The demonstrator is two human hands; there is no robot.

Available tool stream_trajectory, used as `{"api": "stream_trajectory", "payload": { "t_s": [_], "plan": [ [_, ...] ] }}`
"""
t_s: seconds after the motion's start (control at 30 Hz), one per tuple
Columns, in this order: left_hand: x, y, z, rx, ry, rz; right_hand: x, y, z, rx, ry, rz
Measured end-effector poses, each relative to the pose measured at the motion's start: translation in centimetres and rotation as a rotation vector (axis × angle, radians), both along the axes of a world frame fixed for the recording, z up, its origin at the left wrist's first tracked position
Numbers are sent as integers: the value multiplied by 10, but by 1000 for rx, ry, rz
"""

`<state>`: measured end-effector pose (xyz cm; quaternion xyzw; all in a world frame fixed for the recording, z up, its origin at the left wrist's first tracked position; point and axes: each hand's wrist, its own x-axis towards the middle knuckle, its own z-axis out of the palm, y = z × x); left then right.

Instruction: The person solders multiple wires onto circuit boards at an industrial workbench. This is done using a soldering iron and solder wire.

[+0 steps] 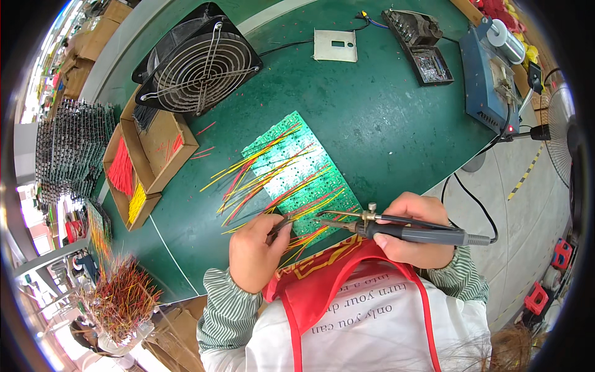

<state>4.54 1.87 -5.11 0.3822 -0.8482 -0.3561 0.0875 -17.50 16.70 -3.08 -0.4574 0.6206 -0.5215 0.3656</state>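
My right hand (418,229) is wrapped round a soldering iron (415,234) with a black handle and a metal solder-feed guide along its top. The iron's tip points left, over the lower part of a green circuit board panel (316,164). Rows of red, yellow and black wires (266,180) lie across the panel, many sticking out past its left edge. Beside the panel's lower left edge, my left hand (255,248) is closed in a pinch. Something dark and thin shows between its thumb and finger; its kind cannot be made out.
A cardboard tray (158,158) of cut wires and a black fan (201,68) stand at left. At the back lie a white plate (335,46) and a dark soldering stand (424,46). A blue solder feeder (489,80) sits far right. Stacked boards (71,149) rise beyond the tray.
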Motion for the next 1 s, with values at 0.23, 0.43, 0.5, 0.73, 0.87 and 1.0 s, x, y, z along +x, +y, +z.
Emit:
{"api": "stream_trajectory", "payload": {
  "t_s": [0.23,0.43,0.5,0.73,0.87,1.0],
  "plan": [
    [1,-3,2,53,28,-17,11,-9,-9,55,-15,10],
    [1,-7,3,63,-33,-61,13,-17,-10,117,-13,24],
    [0,-7,2,86,15,-48,12,-18,-11,133,-12,31],
    [-1,-8,4,90,-10,-52,9,-17,-10,73,-37,33],
    [1,-7,8,47,22,-63,6,-13,-6,70,-42,34],
    [18,-19,26,-428,-84,-27,1,-6,-2,72,16,26]
  ]
}}
